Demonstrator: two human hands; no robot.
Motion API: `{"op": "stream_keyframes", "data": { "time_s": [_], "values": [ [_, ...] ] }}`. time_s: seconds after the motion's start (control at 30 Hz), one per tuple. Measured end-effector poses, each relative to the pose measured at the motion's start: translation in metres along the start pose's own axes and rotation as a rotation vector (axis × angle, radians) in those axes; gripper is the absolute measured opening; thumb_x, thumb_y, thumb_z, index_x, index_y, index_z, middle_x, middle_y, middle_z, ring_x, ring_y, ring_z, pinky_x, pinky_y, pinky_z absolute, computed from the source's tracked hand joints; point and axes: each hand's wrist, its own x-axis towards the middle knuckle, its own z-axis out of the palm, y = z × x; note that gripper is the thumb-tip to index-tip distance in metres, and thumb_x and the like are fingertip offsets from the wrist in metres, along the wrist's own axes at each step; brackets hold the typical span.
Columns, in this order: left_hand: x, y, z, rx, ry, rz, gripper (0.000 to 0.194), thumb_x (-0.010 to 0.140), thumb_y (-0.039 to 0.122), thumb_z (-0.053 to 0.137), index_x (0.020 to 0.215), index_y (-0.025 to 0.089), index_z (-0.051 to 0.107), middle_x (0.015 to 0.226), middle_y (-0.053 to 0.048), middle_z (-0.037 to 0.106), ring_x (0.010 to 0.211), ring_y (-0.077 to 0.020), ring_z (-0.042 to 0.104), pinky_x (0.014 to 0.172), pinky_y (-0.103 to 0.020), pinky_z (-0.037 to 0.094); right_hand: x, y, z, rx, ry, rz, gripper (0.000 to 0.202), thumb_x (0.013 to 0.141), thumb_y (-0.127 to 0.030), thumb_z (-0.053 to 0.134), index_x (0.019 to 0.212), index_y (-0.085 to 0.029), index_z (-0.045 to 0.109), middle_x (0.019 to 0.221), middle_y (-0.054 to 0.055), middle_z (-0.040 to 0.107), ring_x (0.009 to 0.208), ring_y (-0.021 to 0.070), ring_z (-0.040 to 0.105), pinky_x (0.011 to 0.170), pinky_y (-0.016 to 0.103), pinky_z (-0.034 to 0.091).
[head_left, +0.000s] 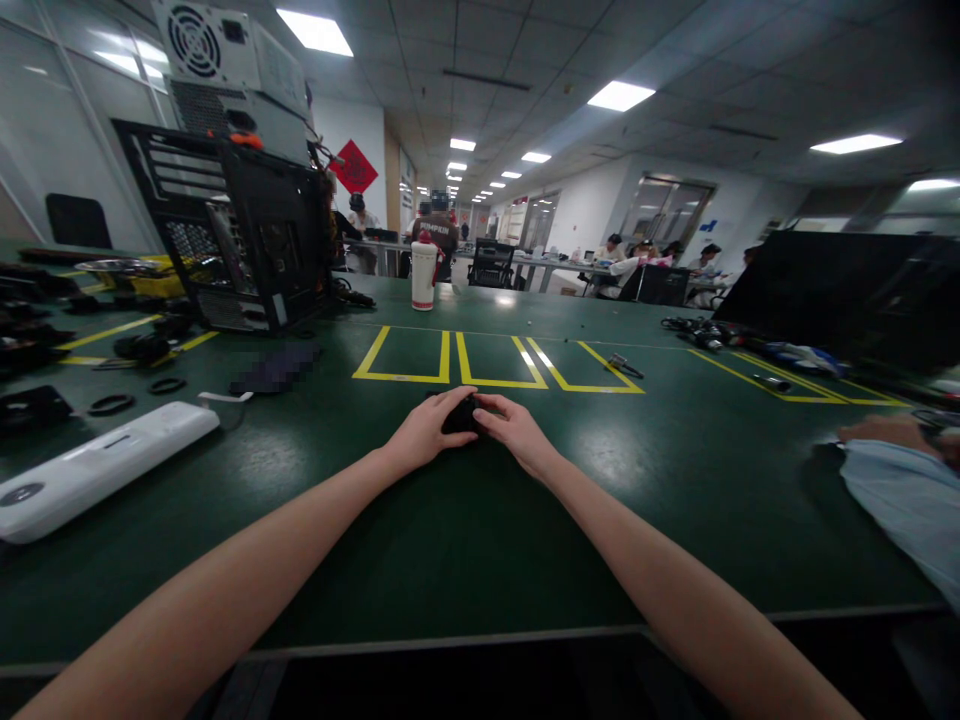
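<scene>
Both my hands meet at a small black object (460,413) low over the green table (480,540), near its middle. My left hand (433,425) is wrapped round its left side, thumb below and fingers on top. From the right, my right hand (514,428) pinches its edge with thumb and fingertips. What the object is cannot be made out, as the fingers cover much of it. Just beyond the hands, yellow tape (500,384) marks open-topped boxes on the table.
A white power strip (109,465) lies at the left. Behind it stands a black computer case (255,235) with metal units on top. A white cup (424,275) stands at the back. Another person's sleeve (900,495) rests at the right, near a black monitor (847,300).
</scene>
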Motion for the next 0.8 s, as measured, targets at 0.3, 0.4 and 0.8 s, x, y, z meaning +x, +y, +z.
{"op": "stream_keyframes", "data": {
  "time_s": [0.3, 0.4, 0.8],
  "values": [
    [0.0006, 0.0010, -0.0001, -0.004, 0.003, 0.005, 0.063, 0.071, 0.032, 0.062, 0.126, 0.026, 0.032, 0.122, -0.007, 0.048, 0.109, -0.0238, 0.048, 0.090, -0.040, 0.041, -0.0049, -0.0054, 0.0024, 0.039, -0.025, -0.044, 0.024, 0.068, -0.031, 0.062, 0.087, -0.021, 0.053, 0.097, 0.001, 0.057, 0.090, 0.0137, 0.055, 0.086, 0.034, 0.042],
    [0.0007, 0.0006, 0.0001, -0.005, 0.002, -0.004, 0.064, 0.071, 0.033, 0.062, 0.126, 0.025, 0.031, 0.122, -0.008, 0.048, 0.108, -0.0240, 0.048, 0.089, -0.040, 0.041, -0.0027, -0.0041, 0.0021, 0.009, 0.007, -0.029, 0.027, 0.068, -0.031, 0.062, 0.092, -0.022, 0.053, 0.097, 0.002, 0.056, 0.091, 0.0147, 0.055, 0.084, 0.035, 0.043],
    [-0.0002, 0.0036, -0.0032, -0.010, -0.012, -0.002, 0.063, 0.072, 0.032, 0.062, 0.126, 0.027, 0.031, 0.122, -0.006, 0.048, 0.110, -0.0234, 0.046, 0.091, -0.040, 0.040, -0.0044, -0.0068, 0.0035, 0.014, -0.024, -0.030, 0.029, 0.069, -0.030, 0.061, 0.095, -0.021, 0.054, 0.102, 0.003, 0.057, 0.094, 0.0150, 0.054, 0.088, 0.034, 0.040]
  ]
}}
